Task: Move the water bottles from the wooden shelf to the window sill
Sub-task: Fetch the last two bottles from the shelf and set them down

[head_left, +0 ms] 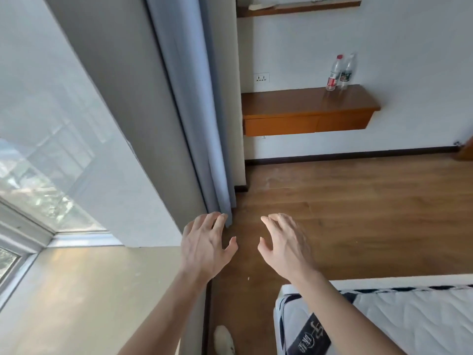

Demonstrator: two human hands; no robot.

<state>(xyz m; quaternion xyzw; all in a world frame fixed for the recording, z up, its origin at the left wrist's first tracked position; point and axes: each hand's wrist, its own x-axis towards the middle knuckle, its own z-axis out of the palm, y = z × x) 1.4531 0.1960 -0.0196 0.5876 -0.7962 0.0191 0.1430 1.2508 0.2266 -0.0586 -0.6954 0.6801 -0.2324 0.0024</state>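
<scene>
Nearest the camera, the toe of a pale shoe [224, 340] rests on the wooden floor [358, 206]. The corner of a quilted white mattress [414, 321] with a dark label lies at lower right. The beige window sill [76, 290] fills the lower left, bordered by the window [38, 201].

Both forearms extend forward over the floor.
- The left hand [204, 244] is held palm down, fingers spread and lightly bent, holding nothing. It is just beside the edge of the window sill.
- The right hand [284, 244] is held the same way, fingers spread and lightly bent, holding nothing. It is apart from the left hand and touches no object.

Beyond the hands, a blue-grey curtain [194, 98] hangs down to the floor.

On the far wall, the wooden shelf [294, 111] carries both water bottles, upright, near its right end and toward the wall. The red-label bottle [332, 75] stands on the left. The green-label bottle [346, 73] stands just beside it on the right. Both are well apart from the hands and the window sill.

A wall socket [261, 78] sits above the shelf's left end. An upper shelf [294, 9] is mounted higher on the same wall.
</scene>
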